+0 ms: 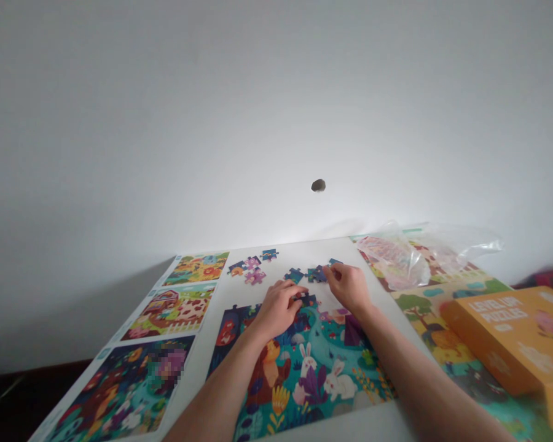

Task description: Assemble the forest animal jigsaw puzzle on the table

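A partly joined jigsaw puzzle [311, 344] with rabbits, a bear and plants on teal lies in front of me. My left hand [279, 307] rests on its far edge, thumb and fingers a little apart by a dark edge piece [309, 299]. Beyond that edge, my right hand [348, 285] pinches a dark blue puzzle piece [320, 274] among loose ones. Just left of it lies a teal loose piece [295, 275]. Another piece [335, 262] shows partly behind my right hand. My forearms cover parts of the puzzle.
Several loose pieces [253, 263] lie at the back left. Picture sheets [175, 310] line the table's left side. On the right are an orange puzzle box [511, 337], a picture sheet [419, 307] and clear plastic bags [403, 264]. A white wall [267, 123] with a hole stands behind.
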Demonstrator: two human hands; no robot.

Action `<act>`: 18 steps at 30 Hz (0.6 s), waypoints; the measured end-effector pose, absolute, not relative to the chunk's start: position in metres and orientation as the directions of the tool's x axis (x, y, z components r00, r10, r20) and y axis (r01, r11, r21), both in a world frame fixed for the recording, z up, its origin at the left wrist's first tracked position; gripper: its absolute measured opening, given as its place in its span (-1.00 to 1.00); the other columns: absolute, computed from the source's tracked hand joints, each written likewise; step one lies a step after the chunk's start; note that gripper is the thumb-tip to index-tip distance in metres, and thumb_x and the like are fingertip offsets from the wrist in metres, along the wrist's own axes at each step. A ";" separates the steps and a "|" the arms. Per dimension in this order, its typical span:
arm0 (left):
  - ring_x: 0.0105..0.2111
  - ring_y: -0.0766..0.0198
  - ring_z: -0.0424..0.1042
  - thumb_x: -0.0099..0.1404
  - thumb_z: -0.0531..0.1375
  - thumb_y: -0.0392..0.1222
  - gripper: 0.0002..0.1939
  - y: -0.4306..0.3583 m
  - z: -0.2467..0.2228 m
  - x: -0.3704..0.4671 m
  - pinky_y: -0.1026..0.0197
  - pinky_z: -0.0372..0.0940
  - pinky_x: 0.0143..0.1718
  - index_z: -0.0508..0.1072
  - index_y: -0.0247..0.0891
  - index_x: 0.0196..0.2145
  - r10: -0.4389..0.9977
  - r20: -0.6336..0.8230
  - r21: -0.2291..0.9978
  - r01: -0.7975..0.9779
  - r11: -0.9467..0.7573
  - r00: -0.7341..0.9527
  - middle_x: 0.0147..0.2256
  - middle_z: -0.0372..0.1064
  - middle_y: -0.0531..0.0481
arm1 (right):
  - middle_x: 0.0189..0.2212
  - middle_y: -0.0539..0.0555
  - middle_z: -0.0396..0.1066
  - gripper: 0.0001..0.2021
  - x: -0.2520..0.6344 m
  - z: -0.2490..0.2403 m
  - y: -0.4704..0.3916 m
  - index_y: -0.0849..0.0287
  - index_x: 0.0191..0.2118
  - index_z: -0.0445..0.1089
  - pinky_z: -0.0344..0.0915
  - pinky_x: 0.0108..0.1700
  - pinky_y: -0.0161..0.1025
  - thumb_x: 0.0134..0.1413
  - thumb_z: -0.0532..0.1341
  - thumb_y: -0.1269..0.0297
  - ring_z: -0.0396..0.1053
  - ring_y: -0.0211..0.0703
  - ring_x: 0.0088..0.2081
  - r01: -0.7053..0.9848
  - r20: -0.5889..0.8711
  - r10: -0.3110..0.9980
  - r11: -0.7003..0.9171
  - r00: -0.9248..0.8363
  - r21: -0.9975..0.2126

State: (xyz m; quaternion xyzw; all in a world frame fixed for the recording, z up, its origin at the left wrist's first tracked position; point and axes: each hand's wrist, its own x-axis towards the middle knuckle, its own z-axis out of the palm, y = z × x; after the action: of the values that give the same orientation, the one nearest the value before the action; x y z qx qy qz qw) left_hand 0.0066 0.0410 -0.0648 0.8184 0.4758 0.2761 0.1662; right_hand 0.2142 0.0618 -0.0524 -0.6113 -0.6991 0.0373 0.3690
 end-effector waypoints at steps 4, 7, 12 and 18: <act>-0.14 0.13 0.37 0.24 0.15 -0.36 -0.73 0.043 -0.068 0.007 0.11 0.24 -0.05 0.53 -0.14 -0.14 0.859 0.323 0.537 0.670 -0.512 0.397 -0.21 0.43 -0.05 | -0.65 0.00 0.34 -0.61 0.213 -0.055 0.062 0.16 -0.54 0.39 -0.02 -0.46 -0.29 0.23 0.07 0.09 0.17 -0.29 -0.61 0.814 0.471 0.882 0.268 0.008 -0.516; -0.17 0.16 0.37 0.29 0.07 -0.36 -0.74 0.044 -0.068 0.006 0.14 0.26 -0.07 0.54 -0.18 -0.22 0.855 0.369 0.531 0.673 -0.515 0.364 -0.24 0.43 -0.07 | -0.65 0.00 0.34 -0.62 0.212 -0.056 0.062 0.16 -0.55 0.38 -0.02 -0.46 -0.30 0.22 0.08 0.10 0.18 -0.29 -0.61 0.805 0.469 0.883 0.280 -0.002 -0.523; 0.03 -0.11 0.25 0.23 0.10 -0.31 -0.72 0.042 -0.062 -0.001 -0.16 0.15 0.02 0.51 -0.23 -0.14 0.915 0.395 0.406 0.909 -0.089 -0.087 -0.05 0.36 -0.22 | -0.65 -0.01 0.33 -0.62 0.211 -0.057 0.061 0.15 -0.55 0.36 0.00 -0.47 -0.32 0.22 0.08 0.10 0.19 -0.29 -0.61 0.805 0.460 0.888 0.290 -0.024 -0.518; 0.04 -0.26 0.19 0.24 0.11 -0.17 -0.61 0.039 -0.062 -0.007 -0.36 0.05 -0.03 0.43 -0.29 0.01 0.910 0.323 0.278 0.945 0.172 -0.261 0.06 0.25 -0.37 | -0.65 -0.02 0.32 -0.63 0.209 -0.057 0.060 0.15 -0.56 0.33 0.00 -0.47 -0.32 0.21 0.09 0.10 0.20 -0.28 -0.60 0.796 0.451 0.892 0.295 -0.031 -0.528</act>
State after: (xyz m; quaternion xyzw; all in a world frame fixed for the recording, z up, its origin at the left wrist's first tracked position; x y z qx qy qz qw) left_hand -0.0070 0.0394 -0.0622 0.6066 0.7643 0.2148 -0.0411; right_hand 0.2090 0.0600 -0.0570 -0.5902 -0.7149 0.0648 0.3692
